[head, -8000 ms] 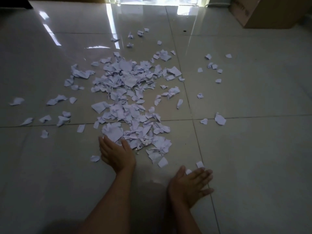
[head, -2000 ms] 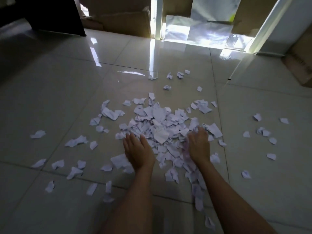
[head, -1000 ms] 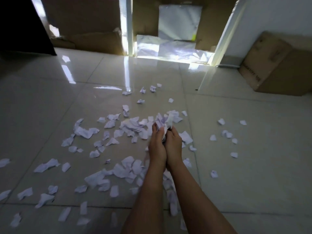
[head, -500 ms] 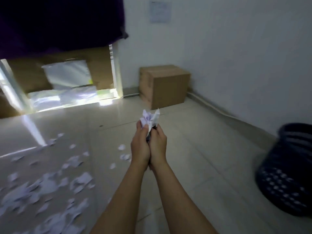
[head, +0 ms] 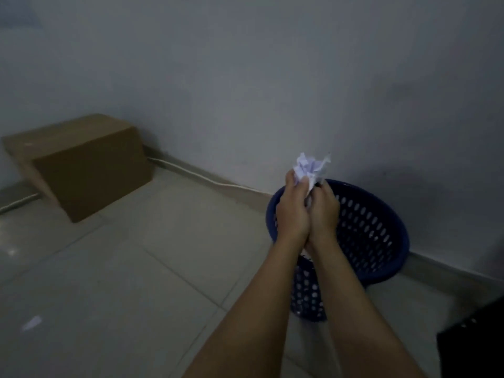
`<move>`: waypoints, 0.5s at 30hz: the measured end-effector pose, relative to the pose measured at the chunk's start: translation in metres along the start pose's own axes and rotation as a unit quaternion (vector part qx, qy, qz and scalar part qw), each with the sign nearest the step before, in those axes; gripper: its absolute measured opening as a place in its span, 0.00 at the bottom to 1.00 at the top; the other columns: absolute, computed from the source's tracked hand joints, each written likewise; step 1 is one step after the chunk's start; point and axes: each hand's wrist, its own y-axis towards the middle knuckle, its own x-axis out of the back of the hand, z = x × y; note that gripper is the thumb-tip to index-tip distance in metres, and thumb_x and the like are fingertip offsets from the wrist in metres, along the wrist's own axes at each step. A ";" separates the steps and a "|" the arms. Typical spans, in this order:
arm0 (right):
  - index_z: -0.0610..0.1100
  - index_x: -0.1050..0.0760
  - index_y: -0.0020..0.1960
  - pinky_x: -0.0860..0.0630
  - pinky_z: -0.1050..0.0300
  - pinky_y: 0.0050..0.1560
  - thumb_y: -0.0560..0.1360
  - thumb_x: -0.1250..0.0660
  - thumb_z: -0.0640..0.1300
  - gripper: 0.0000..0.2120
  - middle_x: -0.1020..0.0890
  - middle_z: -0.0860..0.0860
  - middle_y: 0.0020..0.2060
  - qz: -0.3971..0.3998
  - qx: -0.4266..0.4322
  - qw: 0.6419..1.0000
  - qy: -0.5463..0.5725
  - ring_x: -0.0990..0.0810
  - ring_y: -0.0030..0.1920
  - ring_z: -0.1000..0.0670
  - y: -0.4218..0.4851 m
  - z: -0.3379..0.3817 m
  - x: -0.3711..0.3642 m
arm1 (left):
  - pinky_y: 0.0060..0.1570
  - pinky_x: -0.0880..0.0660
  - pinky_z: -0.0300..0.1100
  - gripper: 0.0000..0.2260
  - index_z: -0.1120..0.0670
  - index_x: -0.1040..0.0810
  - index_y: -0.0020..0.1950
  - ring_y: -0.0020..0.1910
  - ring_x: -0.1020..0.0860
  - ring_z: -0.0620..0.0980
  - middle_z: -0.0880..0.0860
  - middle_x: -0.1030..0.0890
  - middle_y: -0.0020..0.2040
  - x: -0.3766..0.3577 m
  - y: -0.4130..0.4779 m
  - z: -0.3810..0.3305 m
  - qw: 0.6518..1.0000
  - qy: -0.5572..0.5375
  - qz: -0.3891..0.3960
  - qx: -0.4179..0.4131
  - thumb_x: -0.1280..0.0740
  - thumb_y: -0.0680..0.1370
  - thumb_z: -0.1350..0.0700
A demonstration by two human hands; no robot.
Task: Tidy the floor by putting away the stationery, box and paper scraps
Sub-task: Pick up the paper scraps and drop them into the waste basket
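Both hands are closed together on one wad of paper scraps (head: 311, 166): the left hand (head: 293, 211) and right hand (head: 323, 214) press side by side, fingers curled round the lower part of the wad, while its crumpled top stands clear above the fingertips. The wad is held in the air over the near rim of a blue perforated waste basket (head: 392, 214), which stands on the tiled floor (head: 136, 268) just beside the wall. Handling judgement: the scraps are very light, soft and loose, with nothing binding them, so single pieces can slip out between the palms or drift on release. Hold from both sides and from below, with the heels of the hands shut; open the hands only when they are well over the basket mouth, and low. A loose scrap (head: 32, 321) lies on the floor at far left, well apart from the basket. A closed cardboard box (head: 81, 165) sits against the wall to the left, with a white cable (head: 191, 173) running along the skirting behind it. A dark object (head: 474, 342) at the lower right corner cannot be identified.
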 end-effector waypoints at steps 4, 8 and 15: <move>0.46 0.18 0.49 0.23 0.61 0.35 0.76 0.38 0.42 0.10 0.15 0.51 0.40 -0.036 -0.017 0.997 -0.069 0.16 0.40 0.52 0.051 -0.028 0.046 | 0.61 0.28 0.49 0.17 0.54 0.32 0.70 0.58 0.23 0.52 0.57 0.22 0.62 -0.038 0.031 0.039 0.993 -0.039 0.073 0.081 0.45 0.82 0.55; 0.42 0.25 0.34 0.29 0.57 0.39 0.77 0.40 0.42 0.14 0.19 0.43 0.35 -0.031 -0.100 0.973 -0.208 0.24 0.37 0.47 0.076 -0.057 0.073 | 0.69 0.34 0.56 0.25 0.57 0.33 0.71 0.68 0.31 0.58 0.60 0.30 0.70 -0.044 0.052 0.063 0.978 0.079 0.078 0.174 0.46 0.79 0.45; 0.45 0.40 0.27 0.43 0.58 0.29 0.76 0.44 0.41 0.18 0.35 0.50 0.25 -0.075 -0.125 0.958 -0.249 0.38 0.27 0.52 0.074 -0.060 0.070 | 0.69 0.37 0.46 0.27 0.55 0.37 0.74 0.67 0.32 0.51 0.54 0.33 0.73 -0.029 0.045 0.058 0.979 0.042 0.057 0.193 0.49 0.80 0.40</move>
